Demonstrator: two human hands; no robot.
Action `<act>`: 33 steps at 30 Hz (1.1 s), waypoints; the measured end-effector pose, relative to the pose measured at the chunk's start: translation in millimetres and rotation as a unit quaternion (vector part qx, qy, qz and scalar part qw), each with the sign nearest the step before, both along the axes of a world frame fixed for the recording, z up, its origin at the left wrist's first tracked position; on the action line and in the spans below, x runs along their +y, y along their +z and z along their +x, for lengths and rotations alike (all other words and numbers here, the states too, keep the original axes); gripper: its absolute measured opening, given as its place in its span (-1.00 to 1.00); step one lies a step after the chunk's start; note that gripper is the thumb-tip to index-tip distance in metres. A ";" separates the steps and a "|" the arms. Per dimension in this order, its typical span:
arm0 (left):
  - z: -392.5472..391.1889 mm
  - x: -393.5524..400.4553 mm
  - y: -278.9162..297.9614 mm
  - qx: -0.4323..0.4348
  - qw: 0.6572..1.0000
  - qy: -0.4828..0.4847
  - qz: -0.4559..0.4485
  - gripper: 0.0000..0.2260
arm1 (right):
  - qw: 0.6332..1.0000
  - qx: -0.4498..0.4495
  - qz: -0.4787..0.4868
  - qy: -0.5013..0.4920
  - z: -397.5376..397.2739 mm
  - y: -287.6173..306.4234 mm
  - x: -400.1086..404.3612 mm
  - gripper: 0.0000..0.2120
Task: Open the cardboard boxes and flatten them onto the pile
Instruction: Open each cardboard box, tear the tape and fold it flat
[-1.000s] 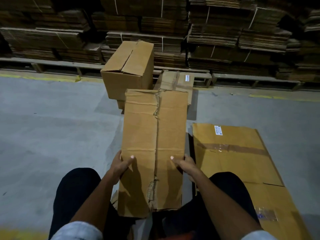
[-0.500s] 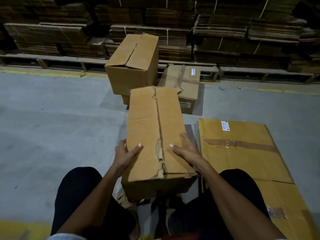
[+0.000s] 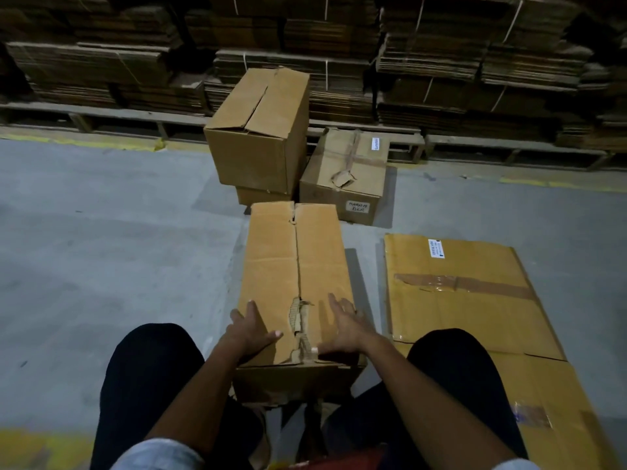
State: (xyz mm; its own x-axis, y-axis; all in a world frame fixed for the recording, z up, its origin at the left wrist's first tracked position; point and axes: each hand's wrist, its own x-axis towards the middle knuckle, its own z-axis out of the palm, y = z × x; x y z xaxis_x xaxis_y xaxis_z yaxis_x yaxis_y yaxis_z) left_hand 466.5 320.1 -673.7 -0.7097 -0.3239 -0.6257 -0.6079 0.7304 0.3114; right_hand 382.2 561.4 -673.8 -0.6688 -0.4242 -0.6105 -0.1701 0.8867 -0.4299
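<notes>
Box (image 3: 295,283) runs lengthwise away from the knees, torn seam w/ both hands either side: left hand (image 3: 249,329) and right hand (image 3: 342,329) flat, fingers spread, gripping nothing. Flattened pile (image 3: 475,300) just right of box.

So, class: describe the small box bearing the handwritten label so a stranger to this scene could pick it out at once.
Start at the pallets of bundled flat cardboard along the back. In front stand boxes on the grey floor; the small box sits right of the tall box. Only it has crossed tape on top and a white handwritten label on its near face.
</notes>
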 end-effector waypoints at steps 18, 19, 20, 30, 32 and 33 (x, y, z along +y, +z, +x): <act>7.9 11.3 7.7 0.064 0.954 -0.285 -0.073 0.07 | 0.971 0.222 -0.061 0.058 9.3 17.2 12.6 -0.07; 7.5 10.3 10.4 0.076 0.955 -0.278 -0.067 0.06 | 0.971 0.223 -0.050 0.067 8.9 19.9 16.0 -0.06; 7.4 10.2 13.0 0.088 0.954 -0.279 -0.064 0.06 | 0.972 0.216 -0.030 0.091 10.0 20.3 18.5 -0.04; 8.1 37.1 49.6 0.197 0.823 -0.471 -0.249 -0.39 | 0.944 0.187 0.072 0.261 31.4 1.4 3.4 -0.20; 9.4 38.8 55.5 0.181 0.812 -0.430 -0.350 -0.53 | 0.945 0.175 0.061 0.269 29.3 -4.6 5.5 -0.24; 11.8 38.8 60.1 0.154 0.821 -0.386 -0.391 -0.59 | 0.946 0.170 0.056 0.269 28.2 -6.4 6.1 -0.24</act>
